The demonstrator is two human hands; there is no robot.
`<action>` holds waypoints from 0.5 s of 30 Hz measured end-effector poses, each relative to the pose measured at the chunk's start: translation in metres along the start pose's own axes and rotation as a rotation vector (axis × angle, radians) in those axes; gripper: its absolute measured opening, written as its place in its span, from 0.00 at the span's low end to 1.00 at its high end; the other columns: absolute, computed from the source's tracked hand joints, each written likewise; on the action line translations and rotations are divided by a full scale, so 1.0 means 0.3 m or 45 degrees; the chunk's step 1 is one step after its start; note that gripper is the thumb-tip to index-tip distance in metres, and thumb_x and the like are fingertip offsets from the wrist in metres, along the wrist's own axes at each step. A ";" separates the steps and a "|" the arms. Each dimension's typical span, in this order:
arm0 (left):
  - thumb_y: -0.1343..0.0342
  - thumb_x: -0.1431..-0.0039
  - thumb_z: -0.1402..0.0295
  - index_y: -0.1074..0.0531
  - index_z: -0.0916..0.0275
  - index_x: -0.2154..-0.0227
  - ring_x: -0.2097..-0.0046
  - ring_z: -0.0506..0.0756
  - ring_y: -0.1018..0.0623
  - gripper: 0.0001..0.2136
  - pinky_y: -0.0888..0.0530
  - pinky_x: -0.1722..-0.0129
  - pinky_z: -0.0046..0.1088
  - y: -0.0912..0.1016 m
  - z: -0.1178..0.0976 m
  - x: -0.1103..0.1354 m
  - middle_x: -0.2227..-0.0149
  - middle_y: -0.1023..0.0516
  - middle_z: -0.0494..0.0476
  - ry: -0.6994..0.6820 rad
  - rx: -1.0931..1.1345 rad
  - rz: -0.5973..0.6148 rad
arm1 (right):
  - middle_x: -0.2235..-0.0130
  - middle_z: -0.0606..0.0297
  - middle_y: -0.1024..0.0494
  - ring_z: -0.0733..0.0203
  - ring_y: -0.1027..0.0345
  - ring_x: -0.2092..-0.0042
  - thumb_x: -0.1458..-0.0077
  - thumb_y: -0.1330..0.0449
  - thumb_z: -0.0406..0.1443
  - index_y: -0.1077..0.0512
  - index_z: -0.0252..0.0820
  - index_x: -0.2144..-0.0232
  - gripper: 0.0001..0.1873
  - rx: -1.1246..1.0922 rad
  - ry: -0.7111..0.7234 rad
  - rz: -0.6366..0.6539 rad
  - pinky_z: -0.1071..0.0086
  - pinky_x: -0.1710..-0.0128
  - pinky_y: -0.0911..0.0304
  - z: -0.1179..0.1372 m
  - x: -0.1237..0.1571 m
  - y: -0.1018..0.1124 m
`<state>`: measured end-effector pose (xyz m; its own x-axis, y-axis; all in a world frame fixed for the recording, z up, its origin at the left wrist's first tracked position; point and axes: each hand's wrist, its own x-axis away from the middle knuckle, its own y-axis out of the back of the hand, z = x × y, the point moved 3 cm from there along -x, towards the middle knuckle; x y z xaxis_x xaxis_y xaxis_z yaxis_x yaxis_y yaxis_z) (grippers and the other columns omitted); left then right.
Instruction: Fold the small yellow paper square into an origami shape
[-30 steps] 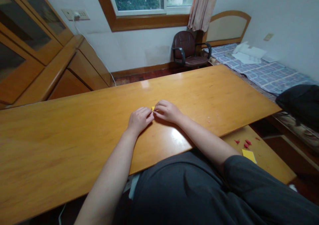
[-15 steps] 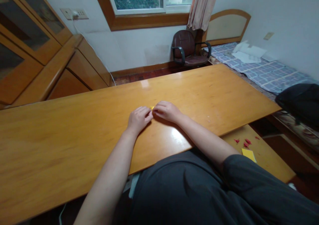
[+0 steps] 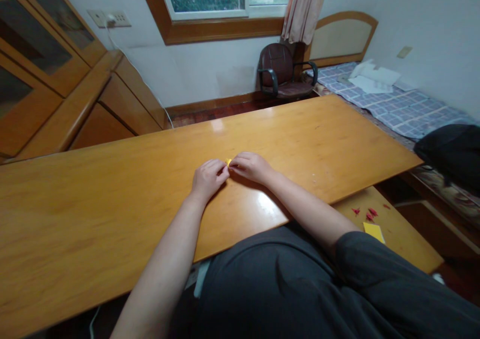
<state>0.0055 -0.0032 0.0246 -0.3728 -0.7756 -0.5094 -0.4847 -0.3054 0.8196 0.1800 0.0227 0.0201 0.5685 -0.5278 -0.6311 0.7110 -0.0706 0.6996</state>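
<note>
A small yellow piece of folded paper (image 3: 228, 162) shows between my fingertips, mostly covered by them. My left hand (image 3: 210, 179) pinches it from the left, thumb and fingers pressed together. From the right, my right hand (image 3: 252, 168) closes on the same paper with its fingertips. Both hands are just over the wooden table (image 3: 131, 194), nearly touching each other. The exact shape of the folds is hidden.
On a lower wooden board (image 3: 408, 244) at the right lie several small red folded-paper pieces (image 3: 371, 213) and a yellow paper sheet (image 3: 374, 232). A brown armchair (image 3: 279, 71) stands beyond the table. A bed (image 3: 405, 109) and black bag (image 3: 450, 154) are at the right.
Both hands keep their pinch on the yellow paper, with only a very slight shift of the fingertips. The view has tilted slightly.
</note>
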 end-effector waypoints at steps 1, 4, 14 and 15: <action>0.49 0.38 0.69 0.28 0.61 0.74 0.69 0.53 0.28 0.10 0.33 0.65 0.29 0.002 -0.001 0.000 0.74 0.26 0.54 0.002 0.003 -0.002 | 0.64 0.58 0.19 0.62 0.28 0.63 0.36 0.42 0.37 0.22 0.40 0.65 0.09 -0.008 -0.009 0.003 0.69 0.60 0.33 0.000 0.001 0.000; 0.49 0.38 0.68 0.28 0.61 0.75 0.69 0.53 0.28 0.10 0.34 0.66 0.29 0.005 -0.005 -0.002 0.74 0.26 0.54 0.006 0.007 0.000 | 0.64 0.58 0.19 0.62 0.27 0.63 0.37 0.41 0.37 0.22 0.40 0.64 0.09 -0.015 -0.030 0.005 0.69 0.60 0.33 -0.002 0.003 -0.002; 0.49 0.38 0.68 0.28 0.61 0.75 0.69 0.53 0.28 0.11 0.33 0.65 0.29 0.003 -0.002 -0.002 0.74 0.26 0.54 0.013 0.004 0.023 | 0.65 0.58 0.18 0.62 0.27 0.64 0.37 0.41 0.37 0.22 0.40 0.64 0.08 -0.017 -0.035 0.010 0.69 0.61 0.33 -0.002 0.001 -0.001; 0.49 0.38 0.68 0.28 0.61 0.75 0.69 0.53 0.28 0.11 0.33 0.65 0.29 0.002 -0.002 -0.002 0.74 0.26 0.54 0.019 0.001 0.029 | 0.65 0.58 0.18 0.62 0.27 0.64 0.37 0.41 0.37 0.22 0.40 0.64 0.08 -0.016 -0.033 0.009 0.69 0.61 0.33 -0.002 0.000 0.000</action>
<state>0.0057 -0.0032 0.0257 -0.3719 -0.7906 -0.4864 -0.4768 -0.2869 0.8309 0.1802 0.0231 0.0199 0.5630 -0.5498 -0.6170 0.7120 -0.0563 0.6999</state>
